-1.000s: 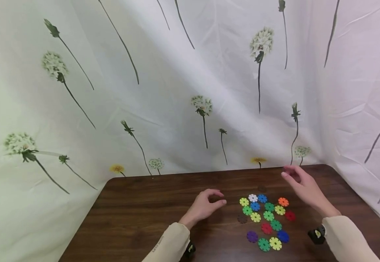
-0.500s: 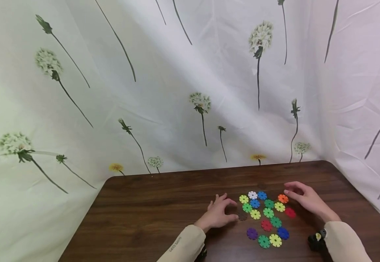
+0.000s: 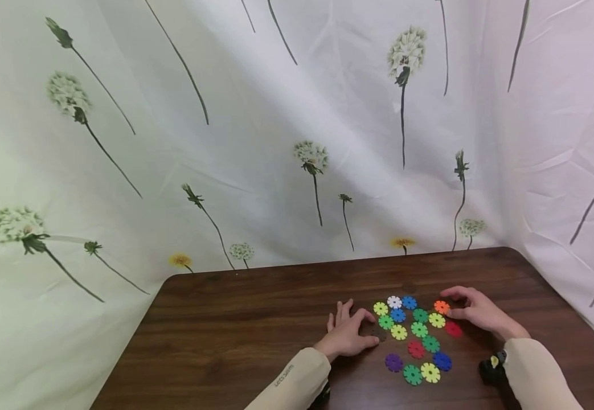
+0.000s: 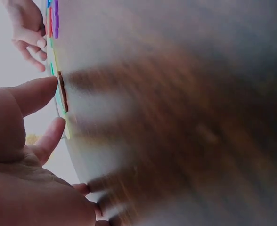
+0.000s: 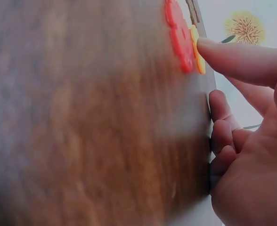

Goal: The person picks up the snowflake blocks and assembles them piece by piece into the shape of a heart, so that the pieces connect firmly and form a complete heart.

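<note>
**Eighteen notched discs on the table, one within reach of each hand**

I count eighteen clearly visible discs lying flat on the right-hand part of the brown wooden table. There are four yellow discs, three blue discs, three dark green discs, two light green discs and two red discs, plus one white disc, one purple disc, one orange disc and one brown disc. A dim dark patch farther back may be another brown one; it blends into the wood too much for me to say.

My left hand is at the left edge of the group, thumb and forefinger parted with the brown disc between them, the other fingers spread. The thumb tip is right at the disc's rim, but I can't tell whether it touches.

My right hand is at the right edge, thumb and forefinger also parted. My thumb tip is at the orange disc, with contact unclear, and my forefinger reaches past its far side. The other three fingers are bent, down by the table surface. One of the reds lies just below that thumb.

Neither hand has visibly closed around anything.
</note>
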A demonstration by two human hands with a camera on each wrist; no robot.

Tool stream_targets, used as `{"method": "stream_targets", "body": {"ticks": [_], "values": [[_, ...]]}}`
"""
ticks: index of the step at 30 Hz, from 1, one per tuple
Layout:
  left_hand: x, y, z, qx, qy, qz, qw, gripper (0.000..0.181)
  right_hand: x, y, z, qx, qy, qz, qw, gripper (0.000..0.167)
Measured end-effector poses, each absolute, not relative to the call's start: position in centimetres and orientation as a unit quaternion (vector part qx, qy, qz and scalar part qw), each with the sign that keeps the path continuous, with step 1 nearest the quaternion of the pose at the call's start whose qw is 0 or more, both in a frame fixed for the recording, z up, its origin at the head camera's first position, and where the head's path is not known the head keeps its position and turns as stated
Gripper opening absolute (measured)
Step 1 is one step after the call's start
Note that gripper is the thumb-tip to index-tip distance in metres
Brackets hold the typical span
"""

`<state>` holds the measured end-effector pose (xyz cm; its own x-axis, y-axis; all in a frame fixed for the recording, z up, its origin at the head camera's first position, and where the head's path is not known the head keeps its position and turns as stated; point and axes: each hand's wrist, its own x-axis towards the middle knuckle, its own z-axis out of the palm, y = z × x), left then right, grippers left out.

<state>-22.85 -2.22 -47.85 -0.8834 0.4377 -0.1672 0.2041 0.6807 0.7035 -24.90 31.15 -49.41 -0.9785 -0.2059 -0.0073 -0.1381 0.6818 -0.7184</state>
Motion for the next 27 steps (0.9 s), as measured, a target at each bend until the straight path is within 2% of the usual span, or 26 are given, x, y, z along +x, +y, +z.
{"method": "stream_targets", "body": {"ticks": [19, 27], "values": [[-22.81, -2.13, -47.87, 0.185, 0.914, 0.323, 0.164, 0.025, -25.31, 30.61, -49.27, -0.051, 0.923, -0.376, 0.070, 0.040], [-22.78, -1.91, -47.75, 0.188, 0.916, 0.312, 0.166, 0.018, -25.39, 30.73, -49.12, -0.044, 0.924, -0.372, 0.079, 0.038]]}}
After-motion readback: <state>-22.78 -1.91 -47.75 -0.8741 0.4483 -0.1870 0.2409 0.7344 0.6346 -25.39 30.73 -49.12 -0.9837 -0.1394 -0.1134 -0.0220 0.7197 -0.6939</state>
